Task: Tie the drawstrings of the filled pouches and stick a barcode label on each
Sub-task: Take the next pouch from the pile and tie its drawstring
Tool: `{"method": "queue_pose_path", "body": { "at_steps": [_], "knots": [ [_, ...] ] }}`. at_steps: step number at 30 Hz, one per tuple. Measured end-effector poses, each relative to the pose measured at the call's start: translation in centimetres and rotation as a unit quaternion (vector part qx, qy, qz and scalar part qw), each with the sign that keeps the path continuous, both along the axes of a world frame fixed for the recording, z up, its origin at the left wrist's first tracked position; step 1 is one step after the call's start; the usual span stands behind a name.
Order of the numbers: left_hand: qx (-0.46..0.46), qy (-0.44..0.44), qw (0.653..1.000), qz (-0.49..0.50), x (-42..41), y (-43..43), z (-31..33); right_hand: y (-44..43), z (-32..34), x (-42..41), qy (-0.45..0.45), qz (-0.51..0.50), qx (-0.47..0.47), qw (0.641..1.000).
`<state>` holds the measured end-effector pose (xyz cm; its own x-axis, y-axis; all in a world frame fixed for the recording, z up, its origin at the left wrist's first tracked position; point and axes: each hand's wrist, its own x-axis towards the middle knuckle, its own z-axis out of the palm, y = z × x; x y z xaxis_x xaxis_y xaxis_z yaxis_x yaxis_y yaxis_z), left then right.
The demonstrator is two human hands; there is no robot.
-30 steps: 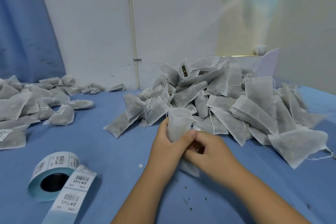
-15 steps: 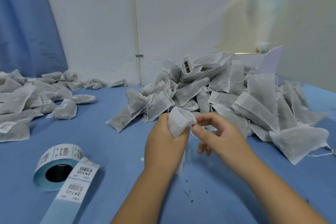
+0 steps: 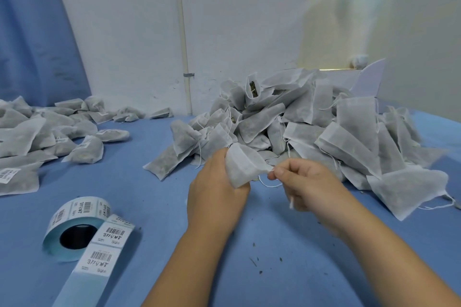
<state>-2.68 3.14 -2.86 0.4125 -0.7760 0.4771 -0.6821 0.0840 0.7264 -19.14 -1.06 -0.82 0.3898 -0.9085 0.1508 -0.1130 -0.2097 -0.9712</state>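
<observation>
Both hands work one pouch (image 3: 243,167): left hand (image 3: 215,189) grips it, right hand (image 3: 301,182) pinches its drawstring (image 3: 268,184).

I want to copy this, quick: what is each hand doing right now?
Left hand: holding the pouch.
Right hand: pinching the pouch's string.

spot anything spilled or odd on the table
Yes: dark flecks lie scattered on the near part of the table, likely spilled filling. One pouch atop the pile gapes open, its filling showing.
</observation>
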Motion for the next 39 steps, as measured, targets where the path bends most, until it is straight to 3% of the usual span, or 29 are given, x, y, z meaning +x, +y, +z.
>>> {"method": "queue_pose_path", "body": {
  "at_steps": [2, 5, 12, 24, 31, 36, 39],
  "knots": [
    [-0.005, -0.042, 0.999, 0.002, 0.3, 0.0, -0.2, 0.1, 0.1, -0.1, 0.040, 0.009, 0.009, 0.999],
    [-0.007, -0.068, 0.998, -0.009, 0.9, -0.2, -0.4, 0.2, 0.5, -0.3, 0.013, 0.034, 0.031, 0.999],
    [0.045, -0.074, 0.992, -0.092, 0.7, -0.3, -1.0, 0.2, 1.6, -1.4, -0.213, 0.093, 0.057, 0.971],
    [0.084, -0.217, 0.957, -0.170, -0.3, -0.4, -0.5, -0.6, 3.2, -3.7, -0.440, 0.040, 0.068, 0.895],
    [0.161, -0.174, 0.946, -0.220, -1.2, 0.5, -0.3, -1.3, 2.6, -3.7, -0.435, 0.029, 0.086, 0.896],
    [0.192, -0.281, 0.926, -0.164, -1.9, 1.5, 0.8, -1.2, 2.1, -3.2, -0.405, 0.071, 0.098, 0.906],
    [0.160, -0.227, 0.945, -0.175, -2.5, 1.9, 1.1, -0.7, 2.2, -2.9, -0.379, 0.117, 0.099, 0.913]
  ]
}}
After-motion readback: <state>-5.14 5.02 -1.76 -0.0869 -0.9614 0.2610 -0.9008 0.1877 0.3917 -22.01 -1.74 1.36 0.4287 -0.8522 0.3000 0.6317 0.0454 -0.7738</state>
